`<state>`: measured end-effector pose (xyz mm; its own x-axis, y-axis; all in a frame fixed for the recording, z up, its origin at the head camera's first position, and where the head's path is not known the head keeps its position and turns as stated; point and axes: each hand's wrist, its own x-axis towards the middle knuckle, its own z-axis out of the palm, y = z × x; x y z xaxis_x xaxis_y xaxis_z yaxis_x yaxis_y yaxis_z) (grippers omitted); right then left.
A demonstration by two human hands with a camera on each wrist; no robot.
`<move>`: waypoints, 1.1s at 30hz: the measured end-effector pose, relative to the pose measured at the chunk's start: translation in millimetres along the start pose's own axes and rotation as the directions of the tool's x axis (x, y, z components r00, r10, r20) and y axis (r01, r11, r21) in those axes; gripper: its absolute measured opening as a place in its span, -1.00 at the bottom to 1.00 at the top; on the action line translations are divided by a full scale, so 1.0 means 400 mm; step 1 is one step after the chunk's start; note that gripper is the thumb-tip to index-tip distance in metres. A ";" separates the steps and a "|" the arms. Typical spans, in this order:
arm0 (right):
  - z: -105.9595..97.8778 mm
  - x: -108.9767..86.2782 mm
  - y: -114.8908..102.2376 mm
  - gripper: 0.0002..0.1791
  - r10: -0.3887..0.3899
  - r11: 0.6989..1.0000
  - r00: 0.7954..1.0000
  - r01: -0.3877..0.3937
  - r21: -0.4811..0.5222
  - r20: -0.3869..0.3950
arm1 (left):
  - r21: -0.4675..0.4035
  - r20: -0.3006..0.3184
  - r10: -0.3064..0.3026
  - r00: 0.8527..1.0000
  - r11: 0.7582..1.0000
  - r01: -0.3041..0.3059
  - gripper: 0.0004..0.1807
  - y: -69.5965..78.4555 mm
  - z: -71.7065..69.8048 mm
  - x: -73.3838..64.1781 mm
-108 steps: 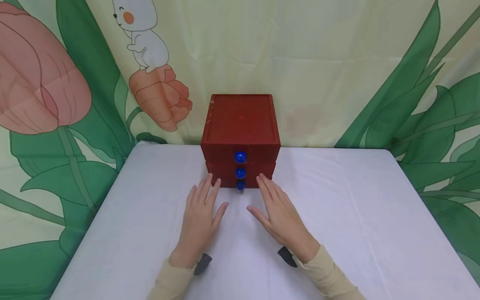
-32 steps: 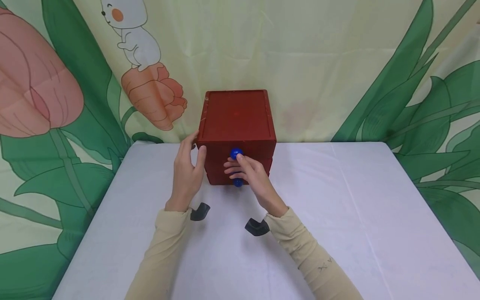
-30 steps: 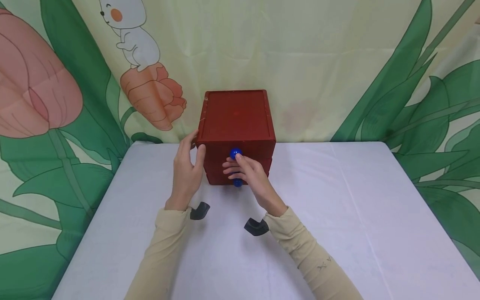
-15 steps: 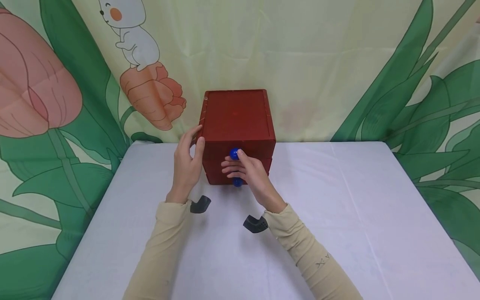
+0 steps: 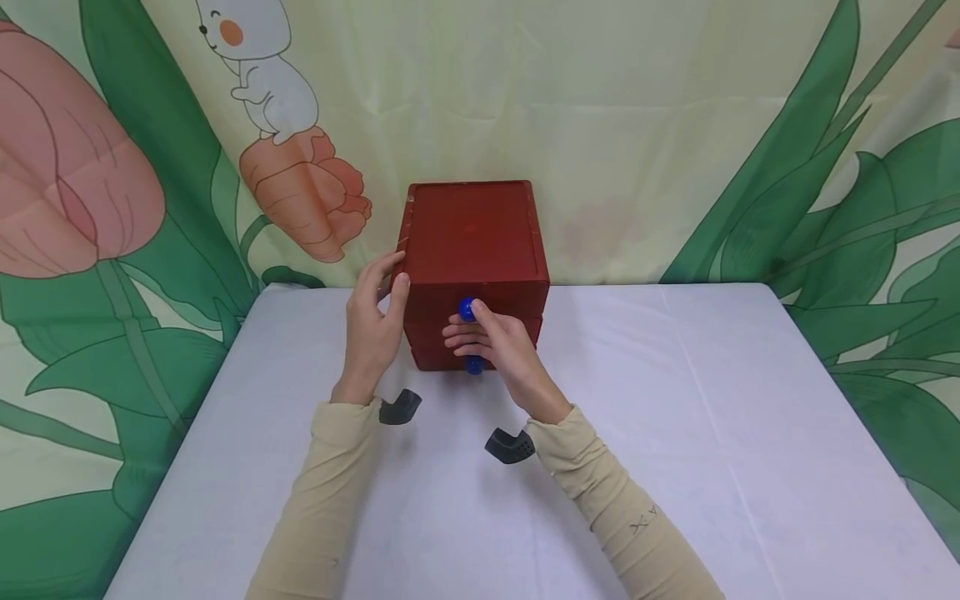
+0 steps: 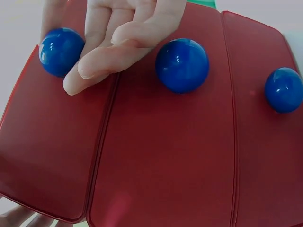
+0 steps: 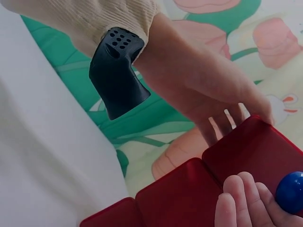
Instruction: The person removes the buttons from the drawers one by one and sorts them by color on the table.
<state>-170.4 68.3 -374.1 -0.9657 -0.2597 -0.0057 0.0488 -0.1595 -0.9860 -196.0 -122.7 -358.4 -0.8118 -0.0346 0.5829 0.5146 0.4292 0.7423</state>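
A dark red box of three drawers stands on the white table, with a round blue knob on each drawer front. My right hand pinches the top knob between thumb and forefinger, its other fingers lying in front of the drawer fronts. These fingers largely hide the middle knob in the head view, but the left wrist view shows that knob plainly. Against the box's left side rests my left hand, thumb at the front corner, fingers along the side. All three drawers look closed.
A white cloth covers the table. Behind it hangs a curtain printed with leaves, tulips and a rabbit on a carrot; the box stands close to it. Black wrist pieces stick out below both sleeves.
Both hands have come forward to the box from in front of it. The right has taken hold of the top knob; the left has settled on the left side. Lately they barely move.
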 end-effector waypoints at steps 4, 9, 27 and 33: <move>-0.001 -0.001 0.001 -0.45 0.004 1.000 1.000 -0.004 -0.001 -0.002 | 0.002 0.003 -0.005 1.000 1.000 0.005 -0.55 -0.002 0.000 0.001; -0.001 -0.003 0.004 -0.47 0.007 1.000 1.000 -0.007 0.004 -0.008 | 0.006 0.006 -0.008 1.000 1.000 0.008 -0.55 -0.001 -0.002 0.002; 0.001 -0.017 0.000 -0.46 0.029 1.000 1.000 -0.029 -0.009 -0.001 | -0.082 0.011 -0.104 0.995 0.991 0.104 -0.57 0.005 -0.012 0.013; 0.001 -0.023 0.001 -0.43 0.020 1.000 1.000 -0.020 0.003 0.005 | -0.093 0.032 -0.140 0.990 0.985 0.142 -0.58 0.011 -0.019 0.014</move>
<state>-161.4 70.4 -374.5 -0.9631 -0.2679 -0.0249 0.0692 -0.1572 -0.9851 -196.4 -127.7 -349.4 -0.8842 -0.0653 0.4624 0.4173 0.3340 0.8451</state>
